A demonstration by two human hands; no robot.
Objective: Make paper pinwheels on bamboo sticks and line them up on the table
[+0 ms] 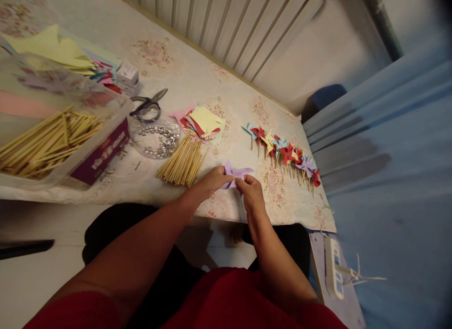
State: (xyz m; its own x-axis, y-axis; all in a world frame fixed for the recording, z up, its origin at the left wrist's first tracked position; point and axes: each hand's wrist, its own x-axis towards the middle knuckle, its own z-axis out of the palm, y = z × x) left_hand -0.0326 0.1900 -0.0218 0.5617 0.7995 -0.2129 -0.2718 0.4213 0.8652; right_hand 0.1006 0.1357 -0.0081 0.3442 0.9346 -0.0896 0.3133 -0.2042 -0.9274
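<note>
Between my two hands is a purple paper pinwheel (243, 171), held near the table's front edge. My left hand (214, 179) is closed on its left side, and my right hand (251, 190) pinches it close to the middle. Left of my left hand lies a bundle of thin wooden sticks (184, 163). Behind that are stacked cut paper squares (205, 120) in yellow, red and pink. A clear round dish (155, 139) holds small shiny metal pieces. Off to the right, a row of pinwheels on sticks (282, 152) lies on the table.
Scissors (150, 105) lie behind the dish. At the left stands a clear plastic box (116, 126) with many sticks, with coloured paper (52, 48) and small white boxes (127, 77) behind it. A radiator (226, 22) and a blue curtain (388, 178) border the table. A power strip (334, 267) sits lower right.
</note>
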